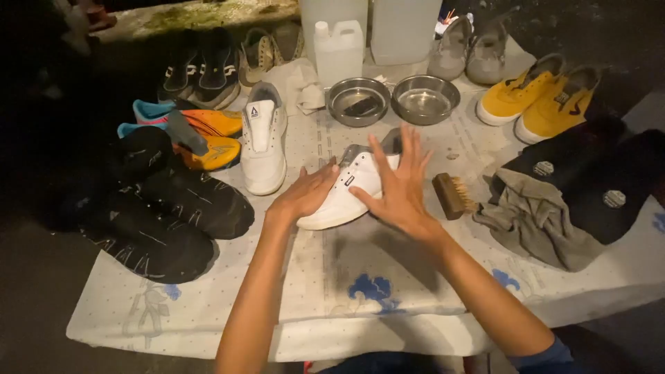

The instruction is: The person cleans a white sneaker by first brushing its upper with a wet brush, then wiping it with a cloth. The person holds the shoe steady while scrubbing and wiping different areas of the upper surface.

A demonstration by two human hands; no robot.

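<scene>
White sneaker (346, 190) under both flat, open hands; wooden brush (451, 196) and grey cloth (537, 221) lie beside.

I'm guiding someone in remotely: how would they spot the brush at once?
Start at the white shoe under both hands on the patterned cloth. Just to its right lies the brush, beside a crumpled grey rag. It is the only small wooden block with pale bristles.
</scene>
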